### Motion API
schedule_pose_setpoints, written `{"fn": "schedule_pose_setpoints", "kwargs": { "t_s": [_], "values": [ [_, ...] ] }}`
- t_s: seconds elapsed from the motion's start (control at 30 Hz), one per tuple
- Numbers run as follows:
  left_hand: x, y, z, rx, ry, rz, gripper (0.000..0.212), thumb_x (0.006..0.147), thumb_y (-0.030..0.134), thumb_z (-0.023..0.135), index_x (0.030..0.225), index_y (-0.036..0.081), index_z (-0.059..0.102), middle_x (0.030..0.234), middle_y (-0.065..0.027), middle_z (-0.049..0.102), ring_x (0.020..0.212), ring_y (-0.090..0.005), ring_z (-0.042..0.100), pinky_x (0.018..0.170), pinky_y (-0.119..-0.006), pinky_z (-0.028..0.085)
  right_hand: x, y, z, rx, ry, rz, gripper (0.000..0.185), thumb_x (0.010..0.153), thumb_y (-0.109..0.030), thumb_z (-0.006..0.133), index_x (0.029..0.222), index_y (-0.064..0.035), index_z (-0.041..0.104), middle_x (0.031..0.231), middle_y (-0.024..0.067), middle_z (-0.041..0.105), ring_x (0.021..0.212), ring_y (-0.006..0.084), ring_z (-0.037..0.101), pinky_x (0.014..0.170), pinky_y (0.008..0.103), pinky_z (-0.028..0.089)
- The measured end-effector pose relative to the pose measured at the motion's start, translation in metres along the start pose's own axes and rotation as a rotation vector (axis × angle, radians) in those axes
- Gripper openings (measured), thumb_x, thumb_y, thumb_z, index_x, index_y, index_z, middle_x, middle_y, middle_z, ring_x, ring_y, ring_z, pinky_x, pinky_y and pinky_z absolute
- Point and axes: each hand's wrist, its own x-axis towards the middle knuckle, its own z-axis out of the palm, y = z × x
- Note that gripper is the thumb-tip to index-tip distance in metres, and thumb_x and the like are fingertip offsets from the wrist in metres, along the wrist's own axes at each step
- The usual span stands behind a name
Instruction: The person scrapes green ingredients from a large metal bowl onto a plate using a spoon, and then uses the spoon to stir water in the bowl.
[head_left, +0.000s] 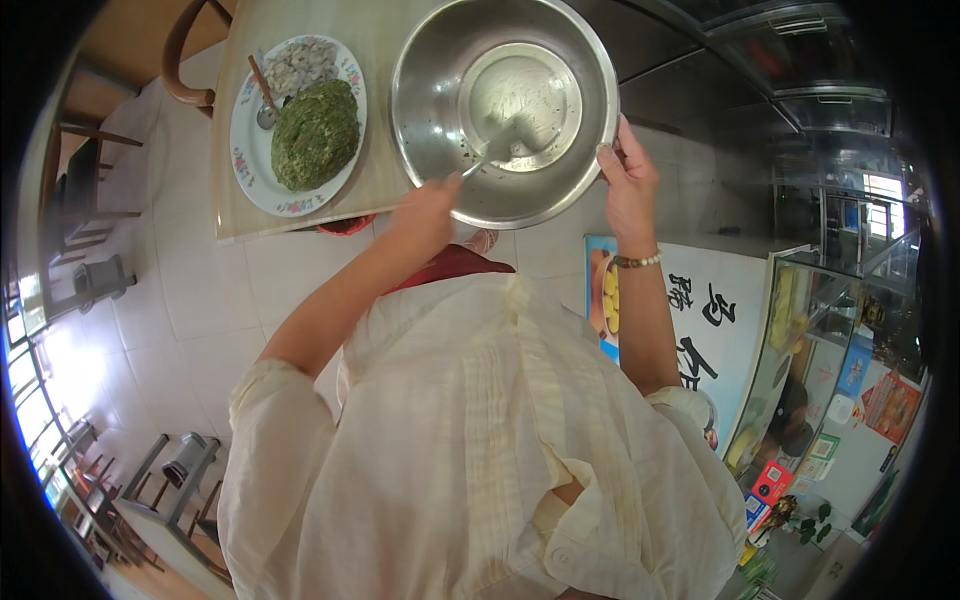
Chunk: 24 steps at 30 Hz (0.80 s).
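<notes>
My left hand (427, 214) is closed around the handle of a metal utensil (499, 150). Its wide head is blurred inside a large stainless steel bowl (420, 82), so I cannot tell its exact kind. My right hand (630, 176) grips the bowl's rim on the right, thumb on top. Thin liquid and small dark bits cling to the bowl's inside. Left of it sits a white oval plate (251, 180) with a flowered rim. That plate carries a green minced mound (315, 135), pale peeled shrimp (304, 64) and a small spoon (262, 94) with a wooden handle.
The bowl overhangs the front edge of a pale table (379, 187). Partly under the table shows a red container (346, 225). A wooden chair (184, 60) stands at the left. On the right are a signboard (705, 300) with writing and a glass display case (810, 300).
</notes>
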Motion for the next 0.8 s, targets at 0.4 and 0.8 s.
{"fn": "schedule_pose_setpoints", "kwargs": {
  "t_s": [0.4, 0.8],
  "values": [
    [0.035, 0.053, -0.018, -0.086, -0.099, -0.047, 0.036, 0.075, -0.004, 0.049, 0.111, -0.003, 0.054, 0.082, -0.0243, 0.061, 0.075, -0.0434, 0.058, 0.067, -0.049, 0.046, 0.001, -0.007, 0.007, 0.054, -0.013, -0.007, 0.049, 0.089, -0.002, 0.054, 0.136, -0.001, 0.042, 0.1, -0.0005, 0.059, 0.081, 0.004, 0.051, 0.069, 0.0192, 0.045],
    [0.039, 0.057, -0.028, -0.09, -0.075, -0.045, 0.033, 0.076, -0.003, 0.048, 0.108, -0.003, 0.056, 0.079, -0.0257, 0.061, 0.076, -0.0438, 0.058, 0.067, -0.049, 0.046, -0.005, -0.005, 0.008, 0.048, 0.009, 0.004, 0.047, 0.09, -0.003, 0.055, 0.135, -0.0006, 0.043, 0.1, 0.0001, 0.06, 0.082, 0.0041, 0.053, 0.066, 0.0195, 0.047]
  ]
}}
